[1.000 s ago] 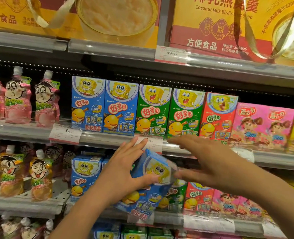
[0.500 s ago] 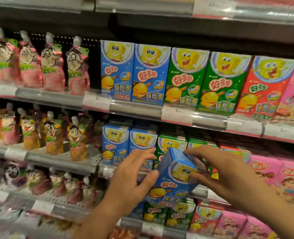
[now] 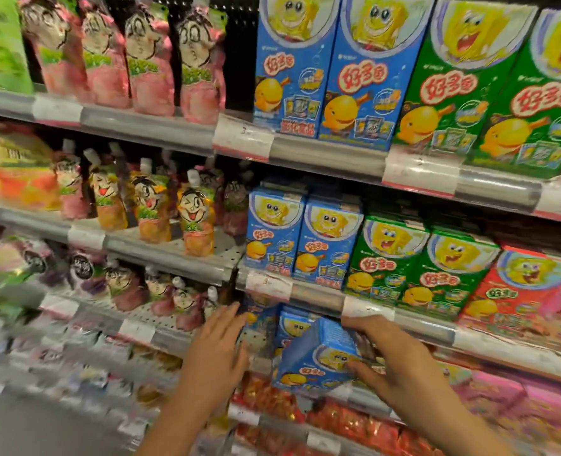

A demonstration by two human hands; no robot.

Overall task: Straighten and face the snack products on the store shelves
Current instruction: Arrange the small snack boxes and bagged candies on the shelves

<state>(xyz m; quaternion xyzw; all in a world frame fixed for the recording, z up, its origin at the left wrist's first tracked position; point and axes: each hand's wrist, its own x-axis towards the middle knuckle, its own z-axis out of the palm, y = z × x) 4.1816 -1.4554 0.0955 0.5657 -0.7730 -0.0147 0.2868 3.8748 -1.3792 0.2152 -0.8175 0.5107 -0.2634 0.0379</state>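
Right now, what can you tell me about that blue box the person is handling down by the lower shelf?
The blue box is a small cardboard snack carton with a yellow cartoon sponge face in a pale circle, red-and-white lettering and a yellow fish below. It is tilted, its top leaning right and toward the shelf, in front of the blue cartons on the lower shelf. The right hand holds it, fingers over its top and thumb on its front. The left hand is apart from it, fingers straight.
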